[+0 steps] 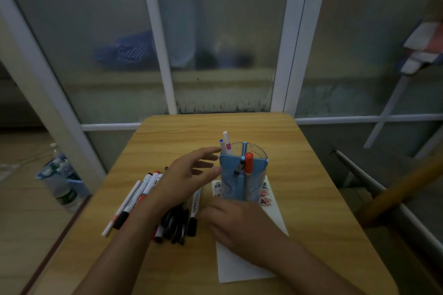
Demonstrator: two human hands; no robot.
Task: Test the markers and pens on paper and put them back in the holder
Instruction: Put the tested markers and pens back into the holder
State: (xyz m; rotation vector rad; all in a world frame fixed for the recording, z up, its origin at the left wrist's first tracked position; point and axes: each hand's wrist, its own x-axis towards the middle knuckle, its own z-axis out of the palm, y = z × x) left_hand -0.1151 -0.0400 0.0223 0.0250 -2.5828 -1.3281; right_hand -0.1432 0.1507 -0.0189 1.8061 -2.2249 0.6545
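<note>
A clear blue pen holder (243,176) stands on the far end of a white paper sheet (236,264). It holds two white markers (225,143), a red-capped marker (248,163) and a dark pen (239,168). Several markers and pens (143,190) lie loose on the table left of the sheet. My left hand (185,175) hovers over them with its fingers spread, the fingertips close to the holder's left side and holding nothing. My right hand (236,225) rests on the paper just in front of the holder; what its fingers do is hidden.
The small wooden table (306,175) stands against a frosted glass partition with white frames (163,55). Plastic bottles (60,179) stand on the floor to the left. A wooden rail (405,189) runs along the right.
</note>
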